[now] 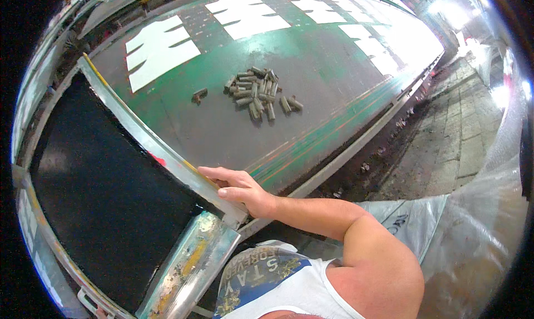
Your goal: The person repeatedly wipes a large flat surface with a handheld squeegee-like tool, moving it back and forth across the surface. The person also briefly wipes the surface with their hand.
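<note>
My right hand grips the right rail of a metal screen frame, with its index finger stretched along the rail and its thumb nearer me. Black ink or coating covers the panel inside the frame, with a small red mark by the rail. A stained metal bar lies across the frame's near end, below my hand. My left hand is not in view.
A long green-and-grey table carries several white cut fabric pieces and a heap of small grey cylindrical pieces. To the right are a paved floor and translucent plastic sheeting. Bright lights shine at the upper right.
</note>
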`<state>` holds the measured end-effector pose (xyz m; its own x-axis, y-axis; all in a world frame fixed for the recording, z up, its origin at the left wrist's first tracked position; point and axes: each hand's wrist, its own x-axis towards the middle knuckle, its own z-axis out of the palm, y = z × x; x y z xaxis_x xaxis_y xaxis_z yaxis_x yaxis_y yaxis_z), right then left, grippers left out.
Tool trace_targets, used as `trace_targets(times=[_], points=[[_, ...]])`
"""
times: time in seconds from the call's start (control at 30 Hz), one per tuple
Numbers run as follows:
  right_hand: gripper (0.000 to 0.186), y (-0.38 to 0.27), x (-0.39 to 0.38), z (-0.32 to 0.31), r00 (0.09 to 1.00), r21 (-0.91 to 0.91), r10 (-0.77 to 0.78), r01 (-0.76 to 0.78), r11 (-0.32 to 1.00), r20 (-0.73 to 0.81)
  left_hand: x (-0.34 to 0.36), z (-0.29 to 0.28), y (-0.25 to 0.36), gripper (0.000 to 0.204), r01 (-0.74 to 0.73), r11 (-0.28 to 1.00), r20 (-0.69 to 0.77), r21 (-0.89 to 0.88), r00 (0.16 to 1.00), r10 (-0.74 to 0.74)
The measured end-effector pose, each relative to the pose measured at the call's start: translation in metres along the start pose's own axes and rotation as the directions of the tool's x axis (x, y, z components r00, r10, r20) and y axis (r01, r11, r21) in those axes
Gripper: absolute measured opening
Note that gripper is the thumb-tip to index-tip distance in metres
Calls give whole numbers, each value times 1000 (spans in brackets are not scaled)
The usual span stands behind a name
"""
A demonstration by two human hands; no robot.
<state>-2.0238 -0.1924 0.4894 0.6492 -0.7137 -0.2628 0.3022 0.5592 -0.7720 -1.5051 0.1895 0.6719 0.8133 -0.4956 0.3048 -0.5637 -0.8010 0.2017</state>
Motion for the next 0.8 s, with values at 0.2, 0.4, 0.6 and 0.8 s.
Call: trace_targets(times=[0.2, 0.4, 0.6, 0.8], points=[[83, -3, -21, -9, 998, -50, -65, 64, 997, -11, -7, 39, -9, 36, 56, 951, -26, -303, 997, -67], [83, -27, -28, -50, 995, -160, -100, 96, 982, -13, -30, 116, -5, 57, 476, 331, 309, -815, 840, -447], [84, -57, -33, -103, 992, -166, -123, 116, 979, -29, -39, 118, 66, 61, 372, 376, 240, -849, 905, -352], [83, -97, -36, -180, 997, -176, -80, 76, 981, -14, -87, 127, 140, 58, 435, 320, 307, -842, 873, -378]])
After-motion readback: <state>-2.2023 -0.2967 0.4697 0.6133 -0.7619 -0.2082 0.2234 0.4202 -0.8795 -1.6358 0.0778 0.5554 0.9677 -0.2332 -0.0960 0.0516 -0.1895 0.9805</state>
